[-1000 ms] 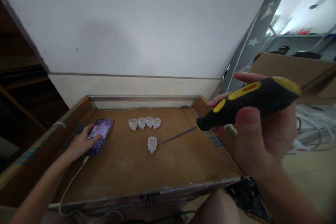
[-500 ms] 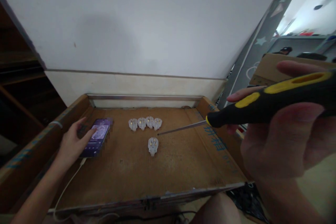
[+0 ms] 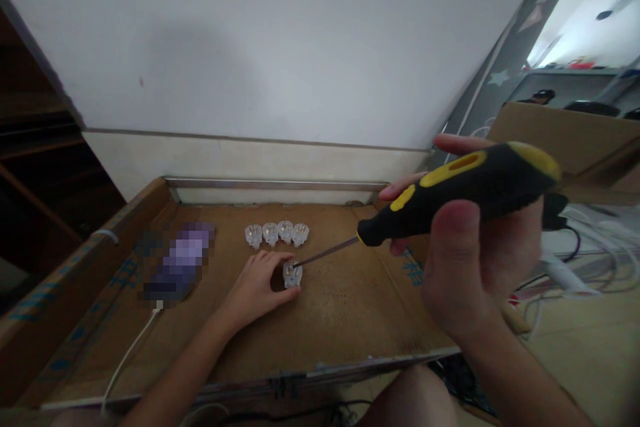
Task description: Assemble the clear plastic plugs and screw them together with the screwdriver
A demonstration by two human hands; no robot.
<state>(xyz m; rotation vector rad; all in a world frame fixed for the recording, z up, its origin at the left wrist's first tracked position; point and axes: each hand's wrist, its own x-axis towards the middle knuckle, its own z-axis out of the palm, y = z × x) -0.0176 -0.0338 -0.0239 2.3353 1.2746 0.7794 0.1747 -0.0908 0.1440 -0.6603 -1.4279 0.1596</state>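
Head view. The left hand (image 3: 257, 287) had quit the phone (image 3: 177, 265) at centre left and lay at the frame's centre, thumb and fingers pinching the clear plug (image 3: 291, 274) down on the brown tray (image 3: 350, 310). The right hand (image 3: 475, 267), closed round the screwdriver (image 3: 450, 190) at right, had lowered the blade, whose tip appeared to meet the plug; half a second earlier it hung above. Judged: plug steadied, tool seated. The row of four plugs (image 3: 277, 234) behind had not moved

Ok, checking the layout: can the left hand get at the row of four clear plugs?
Probably yes: the left hand, steadying a single plug, sits just before the row of plugs, nothing between.
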